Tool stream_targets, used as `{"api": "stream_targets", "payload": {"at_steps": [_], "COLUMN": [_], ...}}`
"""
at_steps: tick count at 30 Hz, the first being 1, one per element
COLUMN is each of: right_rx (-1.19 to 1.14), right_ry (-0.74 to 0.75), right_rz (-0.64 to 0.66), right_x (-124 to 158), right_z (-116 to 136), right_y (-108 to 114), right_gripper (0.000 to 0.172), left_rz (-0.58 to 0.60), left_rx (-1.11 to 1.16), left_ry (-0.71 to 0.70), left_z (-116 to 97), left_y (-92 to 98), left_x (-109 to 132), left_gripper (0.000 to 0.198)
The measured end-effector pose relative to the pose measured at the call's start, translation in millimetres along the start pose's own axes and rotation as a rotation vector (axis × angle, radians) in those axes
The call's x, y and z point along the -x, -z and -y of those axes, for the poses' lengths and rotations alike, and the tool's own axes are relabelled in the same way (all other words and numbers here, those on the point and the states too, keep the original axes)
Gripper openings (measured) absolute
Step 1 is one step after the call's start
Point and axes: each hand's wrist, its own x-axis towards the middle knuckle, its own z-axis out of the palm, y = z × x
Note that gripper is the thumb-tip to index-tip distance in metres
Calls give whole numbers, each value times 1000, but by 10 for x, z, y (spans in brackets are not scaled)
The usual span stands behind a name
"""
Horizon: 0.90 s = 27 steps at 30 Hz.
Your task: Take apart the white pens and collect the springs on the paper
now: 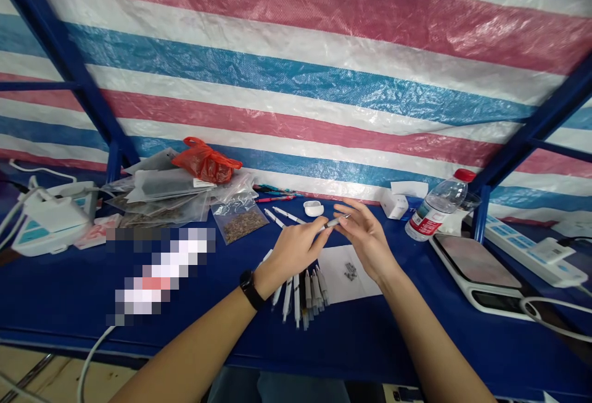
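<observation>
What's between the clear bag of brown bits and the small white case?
In the head view, two white pens lie between the clear bag and the white case.

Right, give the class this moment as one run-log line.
left hand: holds pen | right hand: at pen's end | paper: small grey pieces on it | pens: lying on table

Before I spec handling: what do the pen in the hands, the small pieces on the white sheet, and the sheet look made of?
Pen: probably plastic, going by the pale, smooth-looking barrel; the greyish tip could be metal.
Small pieces: perhaps metal, grey with lighter flecks; too small to be sure.
White sheet: likely paper, matt, thin and flat.
</observation>
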Motion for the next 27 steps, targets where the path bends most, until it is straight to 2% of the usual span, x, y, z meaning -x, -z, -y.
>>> {"api": "stream_targets", "payload": {"at_steps": [2, 5, 10, 13, 17, 22, 27], "right_rx": [37, 32, -21, 10, 69, -22, -62], "right_ry": [10, 1, 15, 43, 47, 75, 121], "right_rz": [-47, -87, -33, -17, -64, -87, -101], "right_x": [-10, -37, -47, -40, -53, -83, -91], "right_z": [-22, -57, -50, -63, -121, -130, -68], "right_y": [-2, 20, 54, 47, 40, 70, 103], "right_gripper": [42, 45, 54, 51, 47, 50, 42], "left_rz": [-1, 3, 12, 27, 53, 33, 26], "left_rx": [-16, -23, -12, -29, -79, -60, -11], "left_ry": [-9, -7, 6, 11, 10, 3, 2], "left_z": [5, 5, -7, -9, 2, 27, 34], "left_y": [-7, -13, 16, 34, 26, -1, 12], "left_x": [0, -9, -18, -14, -10, -9, -9], "left_gripper": [30, 31, 31, 30, 29, 33, 31]}}
